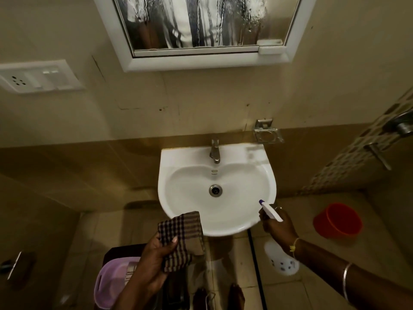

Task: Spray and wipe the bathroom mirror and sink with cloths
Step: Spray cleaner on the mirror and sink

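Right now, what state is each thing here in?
Mirror: wet, spray running down.
Tap: off, no water running.
Sink: drain open, no pooled water.
Cloth: gripped by left hand at sink's front rim.
Spray bottle: gripped by right hand, nozzle towards sink.
Soap dish: empty.
Bucket: on the floor.

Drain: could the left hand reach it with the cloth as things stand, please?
Probably yes. The left hand holds the cloth at the sink rim, nothing lies before the drain, and the right hand holds the bottle aside.
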The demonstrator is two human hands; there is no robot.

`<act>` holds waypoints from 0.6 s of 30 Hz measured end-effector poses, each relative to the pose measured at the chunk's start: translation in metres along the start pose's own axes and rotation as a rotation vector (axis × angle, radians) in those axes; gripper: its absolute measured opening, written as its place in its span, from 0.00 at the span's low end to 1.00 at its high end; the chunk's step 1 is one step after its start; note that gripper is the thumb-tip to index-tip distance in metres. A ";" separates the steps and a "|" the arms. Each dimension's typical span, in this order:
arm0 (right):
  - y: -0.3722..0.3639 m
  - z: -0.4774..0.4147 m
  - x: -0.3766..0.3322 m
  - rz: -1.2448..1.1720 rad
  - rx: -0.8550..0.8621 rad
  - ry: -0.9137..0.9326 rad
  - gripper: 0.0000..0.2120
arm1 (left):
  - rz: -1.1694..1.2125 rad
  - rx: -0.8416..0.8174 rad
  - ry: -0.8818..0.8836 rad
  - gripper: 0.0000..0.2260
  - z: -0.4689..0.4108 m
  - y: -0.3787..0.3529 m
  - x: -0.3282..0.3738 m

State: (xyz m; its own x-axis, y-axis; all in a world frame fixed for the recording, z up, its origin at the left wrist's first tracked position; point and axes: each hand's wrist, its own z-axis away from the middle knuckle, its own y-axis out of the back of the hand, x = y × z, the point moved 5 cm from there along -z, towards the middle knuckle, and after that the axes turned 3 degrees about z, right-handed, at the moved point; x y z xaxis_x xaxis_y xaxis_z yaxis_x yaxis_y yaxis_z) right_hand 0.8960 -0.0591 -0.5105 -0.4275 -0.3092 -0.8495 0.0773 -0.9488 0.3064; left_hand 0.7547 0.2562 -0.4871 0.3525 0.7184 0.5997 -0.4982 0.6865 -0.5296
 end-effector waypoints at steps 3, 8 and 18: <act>-0.014 0.013 -0.009 -0.066 0.008 0.103 0.16 | 0.008 0.001 -0.003 0.21 -0.001 -0.006 0.001; -0.050 0.027 -0.007 -0.154 0.039 0.090 0.06 | -0.008 -0.008 -0.008 0.20 -0.001 -0.011 0.006; -0.088 0.061 0.013 -0.138 0.092 0.078 0.17 | 0.013 -0.024 -0.017 0.21 0.004 -0.011 0.011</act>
State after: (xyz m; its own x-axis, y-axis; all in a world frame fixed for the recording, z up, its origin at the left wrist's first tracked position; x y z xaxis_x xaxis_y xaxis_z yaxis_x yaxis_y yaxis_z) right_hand 0.8284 0.0243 -0.5220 -0.3568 -0.1838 -0.9159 -0.0614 -0.9737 0.2193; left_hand 0.7612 0.2567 -0.4725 0.3324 0.7254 0.6027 -0.4833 0.6798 -0.5517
